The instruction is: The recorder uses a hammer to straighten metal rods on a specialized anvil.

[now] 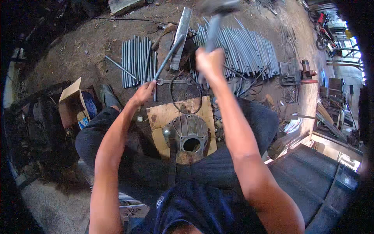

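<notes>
My left hand (pixel 145 93) is closed round the near end of a grey metal rod (pixel 167 59). The rod slants away to the right, its far end against a flat steel bar (pixel 183 29) on a dark, rusty block. In my right hand (pixel 210 64) is a hammer (pixel 213 33), gripped by its handle and raised, with its head blurred at the top edge. Just beyond my left hand lies an open-ended wrench (pixel 175 81). Grey rods (pixel 134 58) lie side by side on the left, and a larger pile of rods (pixel 249 50) spreads on the right.
Between my legs a cast metal housing (pixel 185 128) rests on cardboard (pixel 156 117), with a thin black loop (pixel 171 95) beyond it. An open carton (pixel 70 105) stands by my left knee. Farther right are an angle grinder (pixel 307 73) and a dark metal panel (pixel 304 179).
</notes>
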`<state>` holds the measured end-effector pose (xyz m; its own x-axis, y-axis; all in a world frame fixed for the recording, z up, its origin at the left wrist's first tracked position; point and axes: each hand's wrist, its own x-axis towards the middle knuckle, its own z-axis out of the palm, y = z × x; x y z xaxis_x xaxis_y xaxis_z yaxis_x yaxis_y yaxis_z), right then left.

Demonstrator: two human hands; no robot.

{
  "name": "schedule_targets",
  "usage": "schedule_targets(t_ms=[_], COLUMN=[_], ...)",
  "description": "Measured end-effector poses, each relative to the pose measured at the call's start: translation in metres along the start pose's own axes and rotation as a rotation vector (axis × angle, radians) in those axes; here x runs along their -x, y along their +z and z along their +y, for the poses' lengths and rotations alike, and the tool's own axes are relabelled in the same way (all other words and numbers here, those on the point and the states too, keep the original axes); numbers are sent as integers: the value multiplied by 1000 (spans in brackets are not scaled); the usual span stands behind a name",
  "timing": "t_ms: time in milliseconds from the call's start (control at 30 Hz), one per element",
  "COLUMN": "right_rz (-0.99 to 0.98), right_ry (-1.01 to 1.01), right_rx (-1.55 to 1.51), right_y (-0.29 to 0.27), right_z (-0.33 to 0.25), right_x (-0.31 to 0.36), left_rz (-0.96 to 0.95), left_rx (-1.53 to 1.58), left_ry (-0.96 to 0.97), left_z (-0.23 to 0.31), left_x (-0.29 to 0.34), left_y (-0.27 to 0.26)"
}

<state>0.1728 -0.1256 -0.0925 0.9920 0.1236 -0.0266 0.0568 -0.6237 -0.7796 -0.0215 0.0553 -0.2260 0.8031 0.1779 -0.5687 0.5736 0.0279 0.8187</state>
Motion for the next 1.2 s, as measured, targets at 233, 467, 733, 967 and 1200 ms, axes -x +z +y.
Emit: schedule_targets(t_ms=[233, 467, 733, 967, 1200], right_rz=[-427, -616, -411, -842, -719], right_ry=[550, 818, 776, 1240, 1199], right_rx=[-434, -342, -44, -274, -364], right_y=[30, 102, 139, 136, 131], right_z=[105, 234, 341, 317, 342], right_x=[-19, 65, 153, 131, 111], left_rz=[16, 86, 12, 233, 378], left_rx=[-153, 67, 100, -86, -267], left_ry=[-26, -207, -24, 28, 238], left_z=[9, 10, 11, 3, 16], left_x=[10, 23, -2, 15, 9], left_y=[3, -12, -1, 1, 20])
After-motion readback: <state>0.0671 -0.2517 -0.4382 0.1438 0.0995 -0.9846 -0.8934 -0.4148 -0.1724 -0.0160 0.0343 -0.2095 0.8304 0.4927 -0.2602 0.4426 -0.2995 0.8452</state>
